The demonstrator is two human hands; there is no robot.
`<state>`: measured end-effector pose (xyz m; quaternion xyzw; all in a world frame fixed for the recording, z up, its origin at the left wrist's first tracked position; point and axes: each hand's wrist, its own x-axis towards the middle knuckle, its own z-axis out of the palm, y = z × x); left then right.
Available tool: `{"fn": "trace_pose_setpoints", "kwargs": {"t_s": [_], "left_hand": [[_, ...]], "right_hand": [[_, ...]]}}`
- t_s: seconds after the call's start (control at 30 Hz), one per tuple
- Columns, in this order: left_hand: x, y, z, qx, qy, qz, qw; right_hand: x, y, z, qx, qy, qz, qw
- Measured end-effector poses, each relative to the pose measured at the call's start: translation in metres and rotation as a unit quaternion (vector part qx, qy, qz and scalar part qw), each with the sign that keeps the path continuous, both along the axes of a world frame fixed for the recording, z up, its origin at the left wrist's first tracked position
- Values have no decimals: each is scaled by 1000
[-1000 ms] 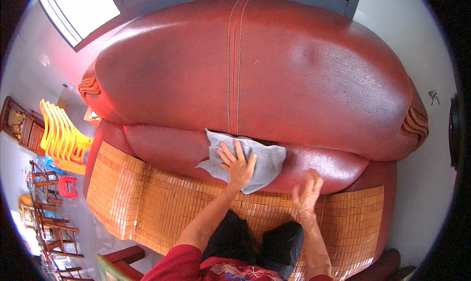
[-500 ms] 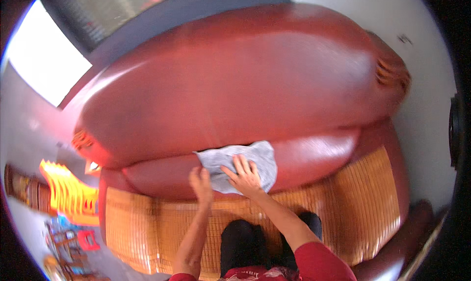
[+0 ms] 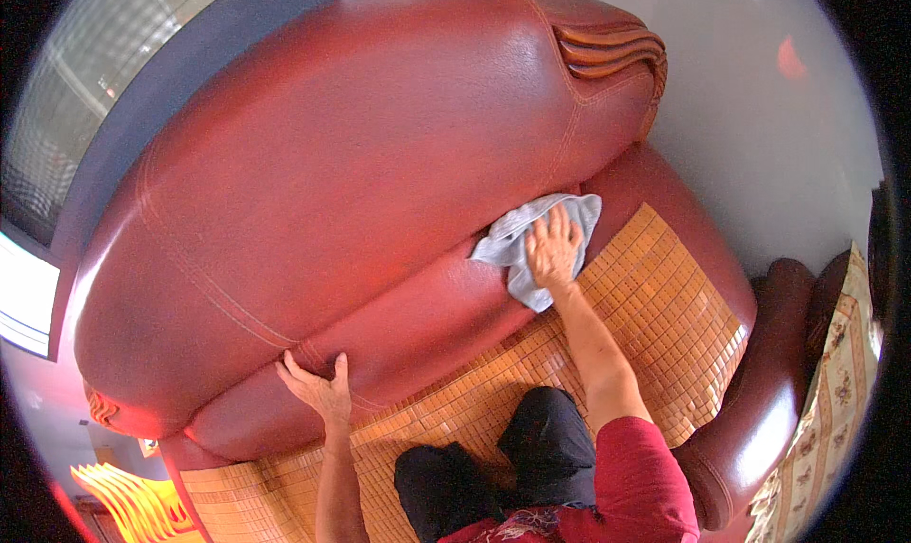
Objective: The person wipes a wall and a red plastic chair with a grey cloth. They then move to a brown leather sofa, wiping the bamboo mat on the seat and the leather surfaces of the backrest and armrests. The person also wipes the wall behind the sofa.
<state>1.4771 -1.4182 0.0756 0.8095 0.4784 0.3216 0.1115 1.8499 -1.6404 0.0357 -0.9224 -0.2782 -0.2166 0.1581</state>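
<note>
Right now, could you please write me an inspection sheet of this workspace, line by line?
Surface: red leather sofa with a woven bamboo seat mat.
Job's things: grey cloth spread at the foot of the backrest.
Clutter: nothing seen.
Hands: right hand flat on the cloth, fingers spread; left hand resting bare on the leather.
Cables: nothing seen.
Surroundings: white wall, window, yellow stacked chairs.

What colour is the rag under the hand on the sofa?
Pale grey-blue. The rag lies under the right hand on the red sofa, seen in the head view.
</note>
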Motion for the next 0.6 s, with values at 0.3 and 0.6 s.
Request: {"fn": "trace_pose_setpoints", "kwargs": {"t_s": [0.3,0.6], "left_hand": [[10,0,-25,-13,188,72,979],[15,-3,-25,-22,176,76,981]], "right_hand": [[29,-4,-25,212,11,-183,960],[-102,56,-41,187,24,-212,959]]}}
